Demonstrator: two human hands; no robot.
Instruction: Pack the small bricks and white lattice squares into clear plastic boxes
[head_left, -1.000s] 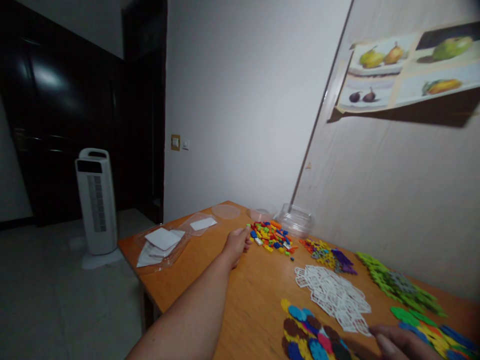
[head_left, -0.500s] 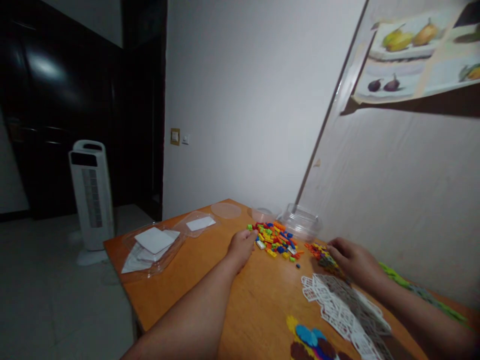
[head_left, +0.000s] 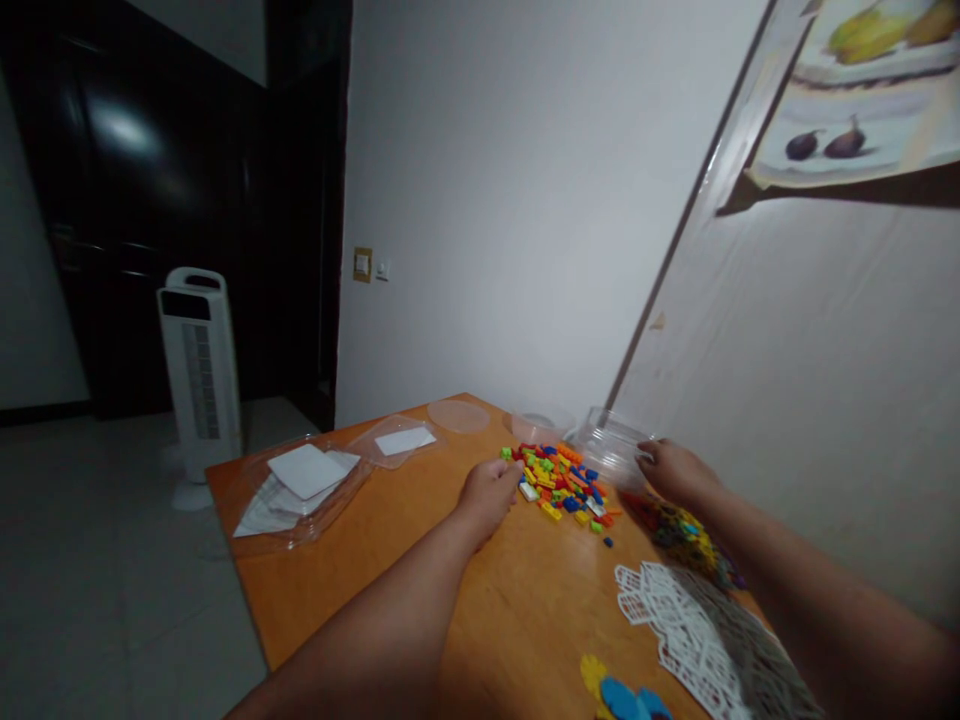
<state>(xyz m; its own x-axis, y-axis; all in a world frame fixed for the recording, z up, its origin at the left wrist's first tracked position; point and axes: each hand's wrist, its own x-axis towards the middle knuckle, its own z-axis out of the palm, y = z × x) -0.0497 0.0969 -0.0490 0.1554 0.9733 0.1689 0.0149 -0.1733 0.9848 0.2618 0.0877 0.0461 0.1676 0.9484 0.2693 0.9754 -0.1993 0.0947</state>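
Observation:
My left hand (head_left: 487, 498) is closed at the left edge of a pile of colourful building bricks (head_left: 559, 482). Its fingers curl under, out of sight, so anything inside them stays hidden. At the back right, my right hand (head_left: 679, 472) pinches the near right rim of a clear plastic container (head_left: 609, 440). Below my right wrist lies a heap of small mixed pieces (head_left: 686, 535), mostly yellow, red and dark, partly covered by the forearm. One tiny blue brick (head_left: 608, 542) sits apart, in front of the pile.
A round clear tub (head_left: 538, 425) and a round flat lid (head_left: 459, 416) stand at the back of the wooden table (head_left: 337, 590). Clear packaging with white papers (head_left: 306, 475) lies left. White lattice pieces (head_left: 690, 630) and flower-shaped discs (head_left: 622, 697) lie in front.
My right hand has moved back and up from the mixed heap to the clear container's rim. The view has shifted slightly left. My left hand stays beside the brick pile.

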